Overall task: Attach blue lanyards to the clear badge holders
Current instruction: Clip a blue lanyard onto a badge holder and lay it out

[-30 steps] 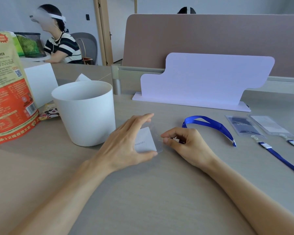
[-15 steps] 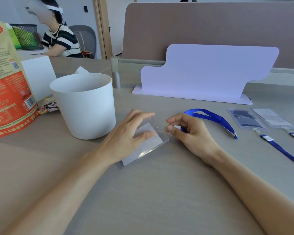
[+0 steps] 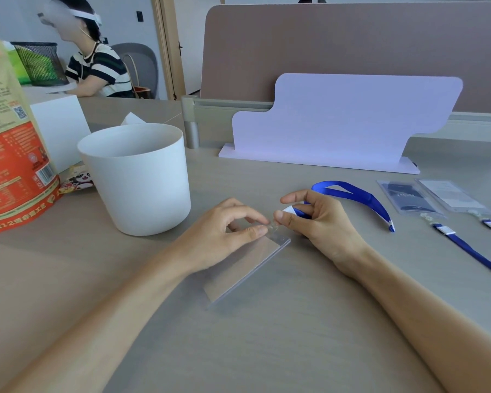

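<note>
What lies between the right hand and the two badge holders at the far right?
Head view: the blue lanyard loops across that stretch from the right hand; beyond its fold, bare table up to the badge holders.

Bright, even daylight. Faint shadow beneath left hand [image 3: 219,234] fingers [image 3: 244,211] on clear badge holder [image 3: 247,268]; pale sheen along its edge. Blue lanyard [image 3: 377,207] right of fingers sharp. Snack bag [image 3: 9,154] far left of fingers bowed by lens.
</note>
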